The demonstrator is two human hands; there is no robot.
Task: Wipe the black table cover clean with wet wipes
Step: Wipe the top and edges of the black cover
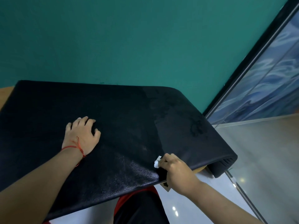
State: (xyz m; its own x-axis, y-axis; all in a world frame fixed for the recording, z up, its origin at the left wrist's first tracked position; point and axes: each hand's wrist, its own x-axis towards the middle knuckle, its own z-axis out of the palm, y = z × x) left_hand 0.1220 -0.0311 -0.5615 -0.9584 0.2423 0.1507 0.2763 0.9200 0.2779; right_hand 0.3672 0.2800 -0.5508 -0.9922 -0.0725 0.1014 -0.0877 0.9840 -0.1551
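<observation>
Two hands of yours on the black table cover (113, 126), left hand (82, 135) resting mid-cover with fingers loosely spread, right hand (176, 170) gripping a white wet wipe (157, 162) at its near edge

My black table cover (113, 126) looks like fake leather, I think: bumpy and a bit shiny at 6 o'clock, flatter and dull toward 2 o'clock. My wet wipe (157, 162) is white and soft. The floor (186, 206) at 5 o'clock is smooth and shiny.
</observation>
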